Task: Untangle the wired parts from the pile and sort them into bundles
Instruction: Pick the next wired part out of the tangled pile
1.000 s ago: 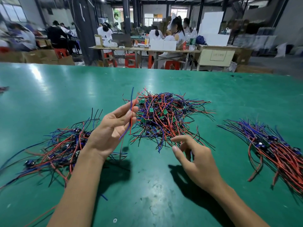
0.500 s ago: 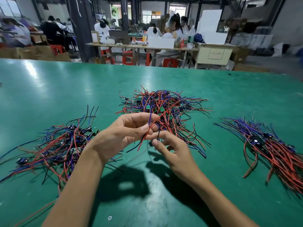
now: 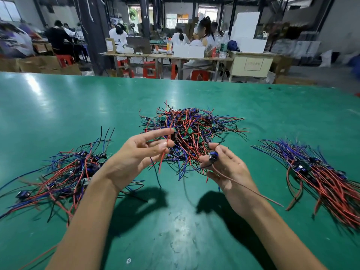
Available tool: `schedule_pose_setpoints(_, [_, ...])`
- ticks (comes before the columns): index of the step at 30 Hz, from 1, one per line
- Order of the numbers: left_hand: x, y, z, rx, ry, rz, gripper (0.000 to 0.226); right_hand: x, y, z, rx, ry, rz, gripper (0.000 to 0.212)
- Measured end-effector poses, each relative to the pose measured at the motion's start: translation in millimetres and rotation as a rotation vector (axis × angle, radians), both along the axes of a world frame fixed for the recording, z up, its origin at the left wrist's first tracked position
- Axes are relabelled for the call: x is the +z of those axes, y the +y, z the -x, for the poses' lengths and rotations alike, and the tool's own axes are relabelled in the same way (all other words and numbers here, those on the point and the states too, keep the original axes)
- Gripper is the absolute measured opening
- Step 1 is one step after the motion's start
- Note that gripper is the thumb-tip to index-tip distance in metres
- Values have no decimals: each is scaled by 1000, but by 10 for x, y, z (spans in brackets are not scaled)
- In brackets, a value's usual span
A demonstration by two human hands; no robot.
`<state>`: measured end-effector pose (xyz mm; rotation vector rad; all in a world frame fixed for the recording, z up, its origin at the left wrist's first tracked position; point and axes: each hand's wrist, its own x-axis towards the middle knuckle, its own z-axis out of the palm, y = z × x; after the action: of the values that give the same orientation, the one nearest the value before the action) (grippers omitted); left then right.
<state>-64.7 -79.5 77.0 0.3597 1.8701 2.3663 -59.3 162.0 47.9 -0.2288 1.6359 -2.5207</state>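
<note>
A tangled pile (image 3: 191, 131) of red, blue and black wired parts with small green boards lies mid-table. My left hand (image 3: 136, 158) is raised in front of it, thumb and fingers pinching red and blue wires (image 3: 162, 158) that hang down. My right hand (image 3: 226, 168) pinches a small blue component (image 3: 213, 156) whose thin wire trails off to the right. A looser bundle (image 3: 64, 172) lies at the left. A combed, aligned bundle (image 3: 323, 176) lies at the right.
The green table (image 3: 175, 230) stretches wide around the piles, its far edge (image 3: 194, 80) at the back. Beyond it stand workbenches, red stools and seated people. A small screw-like speck (image 3: 128, 260) lies near the front.
My hands, which met in front of the pile half a second ago, have drawn apart. The right hand now holds a blue component; the left keeps its wires.
</note>
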Motion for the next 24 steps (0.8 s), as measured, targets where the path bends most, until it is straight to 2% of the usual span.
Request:
schedule_pose_setpoints(5, [1,332,6,103,-2,-4,37,18,47,1,-2,-96,109,21])
schedule_pose_setpoints(8, [-16,580,-24,200,3,143,36,2,36,17,-2,-87,114,24])
schedule_pose_setpoints(10, [-43,709,-52,179,10,223,28,-18,1,31,-34,-56,74,24])
schedule_pose_setpoints(13, [-88,828,-97,85,-1,321,28,-72,-58,26,-124,41,-54,19])
schedule_pose_setpoints(17, [-150,876,-141,-65,150,342,23,-120,-105,-52,-164,280,-123,15])
schedule_pose_setpoints(19, [-123,797,-125,-88,156,373,23,-97,-112,-67,-204,330,-165,17])
schedule_pose_setpoints(21, [-61,658,-87,-41,119,294,28,-91,-81,-27,-273,309,-218,21])
schedule_pose_setpoints(22, [-25,570,-55,12,88,177,32,-93,-54,2,-302,283,-244,21])
schedule_pose_setpoints(24, [51,349,17,97,-16,-198,36,-117,1,51,-331,240,-282,20])
